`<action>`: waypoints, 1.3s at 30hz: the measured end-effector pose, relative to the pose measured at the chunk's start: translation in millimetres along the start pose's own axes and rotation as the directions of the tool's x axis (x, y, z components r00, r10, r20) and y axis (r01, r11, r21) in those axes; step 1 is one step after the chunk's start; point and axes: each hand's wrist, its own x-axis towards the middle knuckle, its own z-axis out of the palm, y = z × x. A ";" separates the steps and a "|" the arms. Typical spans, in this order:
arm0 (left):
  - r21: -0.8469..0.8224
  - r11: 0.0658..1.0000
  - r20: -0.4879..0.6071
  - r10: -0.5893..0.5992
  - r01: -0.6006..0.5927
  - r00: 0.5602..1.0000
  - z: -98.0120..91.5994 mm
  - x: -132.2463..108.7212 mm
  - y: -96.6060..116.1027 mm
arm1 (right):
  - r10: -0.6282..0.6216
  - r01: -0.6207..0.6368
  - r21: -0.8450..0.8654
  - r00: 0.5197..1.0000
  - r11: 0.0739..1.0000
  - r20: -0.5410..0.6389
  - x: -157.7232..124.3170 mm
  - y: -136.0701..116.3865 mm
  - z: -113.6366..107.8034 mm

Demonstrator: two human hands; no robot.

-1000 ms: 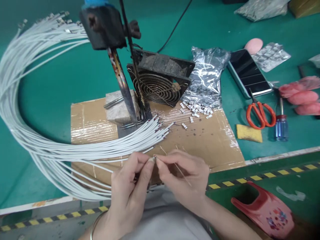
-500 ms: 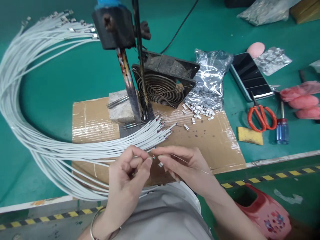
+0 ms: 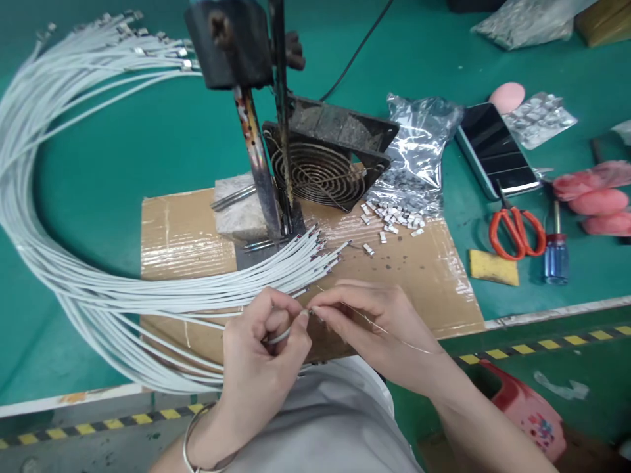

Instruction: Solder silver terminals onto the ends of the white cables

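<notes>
My left hand [image 3: 269, 348] is closed around a white cable [image 3: 279, 337], with thumb and index finger pinched at its end. My right hand [image 3: 377, 322] meets it there, thumb and index fingertips pressed together close to the cable tip. A thin solder wire [image 3: 394, 336] runs through the right hand and out over the wrist. What lies right between the fingertips is too small and covered to make out. Just beyond my hands lies a thick bundle of white cables [image 3: 197, 286], their stripped ends pointing right.
A soldering iron [image 3: 256, 161] on a stand rises behind the bundle, before a black fan [image 3: 320, 171]. Small metal connectors [image 3: 394, 217] spill from a plastic bag [image 3: 424, 144] onto cardboard [image 3: 434, 289]. Right are a phone [image 3: 497, 151], orange scissors [image 3: 515, 233], a screwdriver [image 3: 557, 256] and yellow sponge [image 3: 493, 267].
Both hands have shifted slightly right, and their fingertips have come closer together. The cable in my left hand and the solder wire show more plainly. The camera view has moved a little.
</notes>
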 end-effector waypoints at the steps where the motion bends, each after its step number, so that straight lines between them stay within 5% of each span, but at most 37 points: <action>1: -0.001 1.000 0.005 0.000 0.000 1.000 0.2 0.5 -0.1 | 0.002 -0.002 0.010 1.000 1.000 -0.019 -0.8 0.7 0.9; 9: -0.037 0.999 -0.005 0.016 -0.016 1.000 2.2 3.4 1.0 | 0.048 -0.021 0.124 0.974 0.992 -0.220 -3.4 3.1 17.0; 14: -0.098 0.995 -0.083 -0.017 0.009 0.996 1.2 3.8 1.9 | 0.116 -0.051 0.167 0.904 0.985 -0.412 -7.2 7.3 22.4; 24: -0.069 0.993 -0.158 0.080 -0.092 0.984 4.0 2.5 -8.9 | 0.327 -0.206 0.601 0.940 0.772 -0.098 0.0 5.9 28.9; 33: 0.007 0.989 -0.208 0.148 -0.150 0.967 8.1 -0.6 -9.6 | 0.318 -0.175 0.546 0.932 0.819 -0.177 -1.4 6.6 38.2; 39: -0.019 0.994 -0.251 0.101 -0.109 0.963 7.9 0.2 -1.1 | 0.410 -0.210 0.638 0.894 0.741 -0.183 -2.2 13.3 41.3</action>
